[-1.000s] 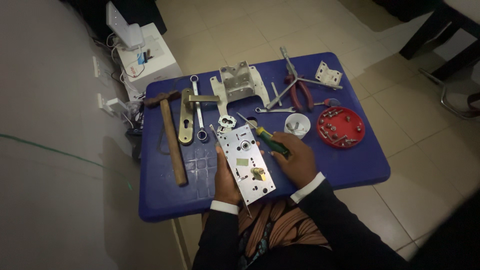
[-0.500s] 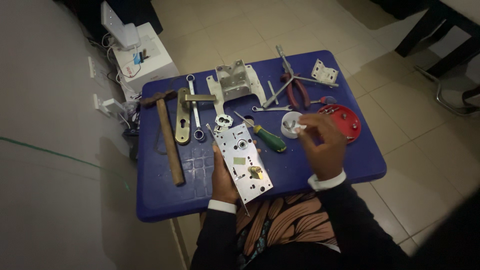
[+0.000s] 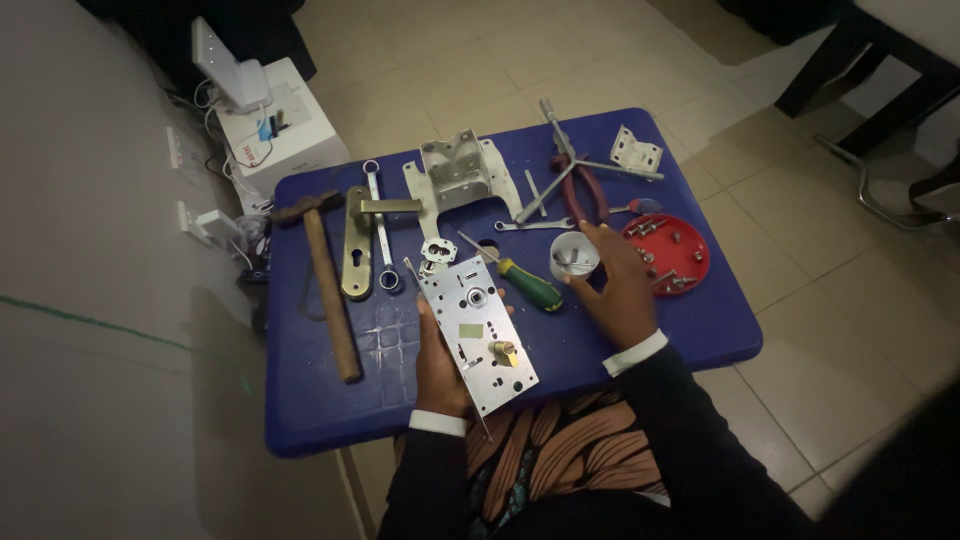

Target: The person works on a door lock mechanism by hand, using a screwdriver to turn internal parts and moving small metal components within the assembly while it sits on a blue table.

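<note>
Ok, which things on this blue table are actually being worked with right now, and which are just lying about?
In use:
left hand holding the silver rectangular metal lock body
right hand at the small white round cup

Lying about:
wooden-handled hammer
green-handled screwdriver
red-handled pliers
red round dish of screws
brass door handle plate

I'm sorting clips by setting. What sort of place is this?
Likely an improvised indoor repair spot: a blue plastic table on tiled floor, strewn with a hammer, pliers and a lock case.
</note>
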